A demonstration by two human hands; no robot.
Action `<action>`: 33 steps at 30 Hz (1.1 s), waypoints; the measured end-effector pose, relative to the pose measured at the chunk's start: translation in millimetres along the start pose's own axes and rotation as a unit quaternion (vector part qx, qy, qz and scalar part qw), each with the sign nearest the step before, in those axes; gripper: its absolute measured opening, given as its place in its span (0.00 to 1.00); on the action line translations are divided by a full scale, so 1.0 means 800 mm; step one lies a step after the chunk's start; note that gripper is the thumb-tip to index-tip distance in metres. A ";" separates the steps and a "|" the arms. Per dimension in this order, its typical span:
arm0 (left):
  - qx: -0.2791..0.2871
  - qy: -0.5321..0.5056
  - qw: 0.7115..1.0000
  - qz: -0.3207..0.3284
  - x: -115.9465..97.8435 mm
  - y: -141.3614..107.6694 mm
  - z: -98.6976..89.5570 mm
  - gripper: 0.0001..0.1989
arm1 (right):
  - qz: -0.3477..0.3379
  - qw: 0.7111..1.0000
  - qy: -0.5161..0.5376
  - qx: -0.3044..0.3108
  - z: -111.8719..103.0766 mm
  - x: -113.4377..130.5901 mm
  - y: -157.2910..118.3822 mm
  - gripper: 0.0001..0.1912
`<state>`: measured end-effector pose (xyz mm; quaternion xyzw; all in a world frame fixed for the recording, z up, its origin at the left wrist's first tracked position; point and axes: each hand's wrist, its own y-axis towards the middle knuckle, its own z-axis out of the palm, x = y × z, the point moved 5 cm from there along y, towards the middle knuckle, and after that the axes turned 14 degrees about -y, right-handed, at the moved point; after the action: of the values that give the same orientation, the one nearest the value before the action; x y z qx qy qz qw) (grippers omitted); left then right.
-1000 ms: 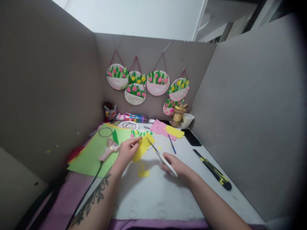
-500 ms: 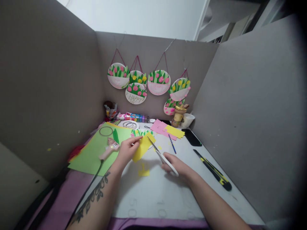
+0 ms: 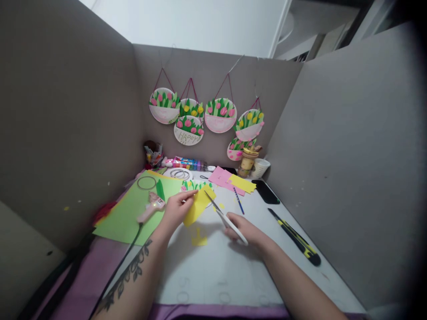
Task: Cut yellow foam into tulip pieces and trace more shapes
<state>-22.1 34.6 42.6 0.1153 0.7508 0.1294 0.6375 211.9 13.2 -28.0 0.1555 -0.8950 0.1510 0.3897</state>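
My left hand [image 3: 180,207] pinches a piece of yellow paper [image 3: 196,211] by its upper left side, above the white table. White-handled scissors [image 3: 230,224] are gripped in my right hand [image 3: 245,227], their blades reaching over the paper's upper right part. Below the paper, a cut yellow scrap [image 3: 199,238] lies on the table. Partly hidden behind the yellow paper is a paper-plate basket [image 3: 187,186] with green leaves and flowers. Small yellow bits are scattered near the blades.
A pink glue gun [image 3: 151,210] rests on green paper [image 3: 123,221] at left. Toward the right lie a blue pencil [image 3: 239,201], pink paper [image 3: 218,177], a dark phone [image 3: 266,191] and a utility knife [image 3: 295,238]. Decorated plates [image 3: 220,122] hang on the grey back panel.
The view has shifted very slightly. Both hands, the yellow paper and the scissors keep almost the same positions.
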 end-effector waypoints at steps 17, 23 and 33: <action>0.016 0.017 0.998 0.053 -0.007 0.000 0.003 0.17 | 0.008 1.000 0.009 -0.004 -0.001 -0.003 0.001 0.09; 0.013 0.020 0.998 0.054 -0.009 -0.001 0.003 0.16 | 0.006 1.000 0.004 -0.019 -0.001 -0.005 0.001 0.10; 0.030 0.022 0.996 0.083 -0.008 -0.001 0.006 0.16 | 0.014 0.999 0.032 0.004 0.003 -0.009 0.005 0.11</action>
<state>-16.4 31.5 47.8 0.1932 0.7561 0.1614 0.6041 213.5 17.0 -35.4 0.1400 -0.8834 0.1651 0.4155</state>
